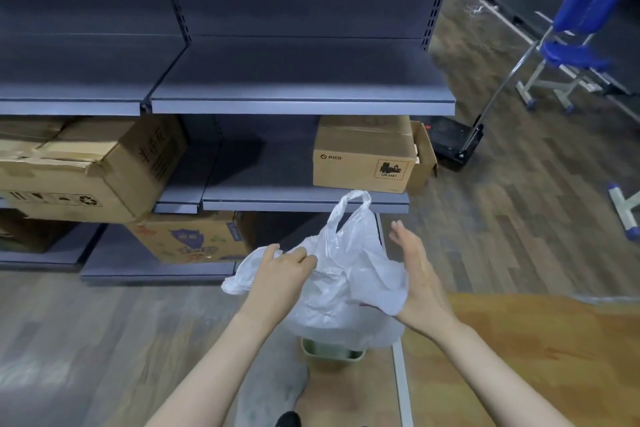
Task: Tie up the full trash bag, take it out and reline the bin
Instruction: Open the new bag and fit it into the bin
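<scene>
- We are holding one white trash bag [346, 274] up in the air, right between our two hands.
- The bag is hanging just over one small green bin [330, 352] on the floor. We are only seeing the near rim of the bin under the bag.
- Our left hand [282, 270] is pinching the left side of the bag's top with curled fingers.
- Our right hand [414, 274] is lying flat along the right side of the bag. Its fingers are straight and pointing away from us, so it is touching the plastic, not gripping it.
- One loop handle of the bag is sticking up and away from us, closer to our right hand. The other end is bunched up by our left hand.
- So the bag's mouth is running left to right between our hands, and each hand is near its own side.
- We are thinking the bag is being opened out to line the bin, but we cannot tell for sure.
- We are counting three cardboard boxes clearly on the grey shelves [301, 104] behind, with a fourth tucked at the far right, and one blue chair [581, 31] far off to the right.
</scene>
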Motion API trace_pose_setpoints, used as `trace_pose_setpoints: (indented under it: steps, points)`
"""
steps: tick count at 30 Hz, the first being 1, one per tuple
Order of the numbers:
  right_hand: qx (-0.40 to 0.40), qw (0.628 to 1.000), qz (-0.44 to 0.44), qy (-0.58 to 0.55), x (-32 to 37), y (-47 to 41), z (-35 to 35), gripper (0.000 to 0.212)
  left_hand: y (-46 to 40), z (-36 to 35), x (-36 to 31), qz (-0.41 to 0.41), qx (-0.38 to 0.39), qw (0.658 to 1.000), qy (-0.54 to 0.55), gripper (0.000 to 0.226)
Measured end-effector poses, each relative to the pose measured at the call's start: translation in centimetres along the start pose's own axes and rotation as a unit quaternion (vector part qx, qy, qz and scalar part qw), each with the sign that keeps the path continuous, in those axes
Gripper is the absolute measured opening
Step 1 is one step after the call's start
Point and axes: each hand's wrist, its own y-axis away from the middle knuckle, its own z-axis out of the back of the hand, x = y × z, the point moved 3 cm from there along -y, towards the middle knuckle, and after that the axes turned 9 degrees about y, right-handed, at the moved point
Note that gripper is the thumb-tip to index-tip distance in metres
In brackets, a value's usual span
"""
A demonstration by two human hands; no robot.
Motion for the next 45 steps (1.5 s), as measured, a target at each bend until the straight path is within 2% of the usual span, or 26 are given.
trace_pose_setpoints:
  steps: [3,5,7,9,11,12,13,15,16,17,18,21,24,27,29,32,34,35,36,37,38,40,41,43,45]
  points:
    - [-0.059,0.988,0.123,0.067,1.2,0.2,-0.4,0.114,-0.7,0.4,-0.3,-0.003,-0.003,1.0,-0.009,0.046]
    - [-0.045,0.981,0.165,0.096,2.5,0.0,-1.5,0.11,-1.2,0.7,-0.5,-0.004,-0.015,1.0,-0.005,0.045]
    - [0.009,0.978,0.152,0.141,2.7,-0.1,-3.3,0.104,-1.7,1.1,-0.8,-0.019,-0.042,0.999,-0.013,0.038]
    - [0.09,0.976,0.092,0.176,2.3,-0.3,-5.2,0.102,-2.2,1.8,-1.2,-0.046,-0.083,0.995,-0.019,0.025]
    - [0.143,0.965,0.032,0.216,0.6,-0.8,-6.6,0.099,-2.4,2.4,-0.9,-0.064,-0.125,0.99,-0.025,0.034]
    - [0.151,0.957,0.013,0.248,-0.5,-1.1,-7.0,0.089,-2.4,2.7,-0.5,-0.059,-0.138,0.988,-0.033,0.037]
    - [0.157,0.948,0.011,0.276,-1.1,-1.3,-6.8,0.072,-2.2,3.2,0.2,-0.043,-0.144,0.988,-0.043,0.036]
    - [0.168,0.921,0.036,0.349,-2.5,-1.3,-6.8,0.023,-1.8,3.8,2.1,0.01,-0.148,0.987,-0.061,0.029]
    - [0.189,0.906,0.042,0.377,-3.2,-0.9,-6.7,0.028,-1.6,3.8,3.3,0.038,-0.145,0.987,-0.061,0.025]
    - [0.188,0.895,0.042,0.402,-4.6,-0.6,-6.8,0.043,-1.3,3.9,4.5,0.069,-0.14,0.986,-0.054,0.024]
    - [0.17,0.896,0.02,0.409,-5.6,-0.4,-6.5,0.047,-0.9,3.7,5.7,0.099,-0.137,0.984,-0.048,0.029]
    - [0.162,0.889,0.001,0.429,-8.1,0.8,-5.6,0.046,0.4,3.2,8.2,0.194,-0.11,0.974,-0.029,0.04]
    - [0.171,0.888,-0.027,0.425,-9.1,1.5,-5.0,0.046,1.7,2.1,9.6,0.32,-0.034,0.947,0.015,0.02]
    - [0.157,0.904,-0.028,0.396,-8.6,1.0,-4.9,0.043,2.5,1.2,9.3,0.352,0.01,0.935,0.037,0.017]
    - [0.145,0.911,-0.025,0.386,-7.9,0.4,-5.2,0.041,2.3,0.6,8.6,0.324,0.012,0.944,0.056,0.027]
    - [0.135,0.911,-0.001,0.39,-5.9,-0.7,-6.1,0.035,1.3,-0.9,5.4,0.14,-0.014,0.988,0.064,0.038]
    - [0.105,0.916,0.033,0.387,-3.8,-1.4,-6.3,0.016,1.3,-2.0,2.2,0.041,0.035,0.995,0.088,0.059]
    - [0.089,0.923,0.049,0.37,-2.8,-1.7,-6.6,0.016,1.2,-2.5,0.6,0.026,0.091,0.99,0.102,0.077]
    - [0.073,0.928,0.071,0.36,-1.9,-2.0,-6.9,0.025,1.1,-3.3,-0.9,0.033,0.158,0.98,0.114,0.089]
    - [0.051,0.928,0.092,0.358,-1.2,-2.2,-7.3,0.029,1.3,-3.9,-2.2,0.049,0.234,0.963,0.123,0.088]
    - [0.045,0.928,0.106,0.355,-0.5,-2.4,-7.5,0.03,1.4,-4.6,-3.0,0.061,0.262,0.955,0.127,0.072]
    - [0.059,0.922,0.137,0.358,0.3,-2.5,-7.4,0.019,1.2,-4.8,-3.3,0.061,0.245,0.962,0.106,0.023]
    - [0.081,0.917,0.143,0.363,0.3,-2.5,-7.3,0.012,1.5,-4.7,-2.8,0.056,0.222,0.969,0.09,0.022]
    - [0.168,0.898,0.11,0.392,-0.7,-2.0,-6.8,0.03,1.4,-4.3,-0.8,0.018,0.132,0.989,0.062,0.027]
    - [0.262,0.86,0.068,0.432,-2.4,-1.0,-5.7,0.032,1.8,-3.8,1.3,-0.025,0.092,0.995,0.008,0.041]
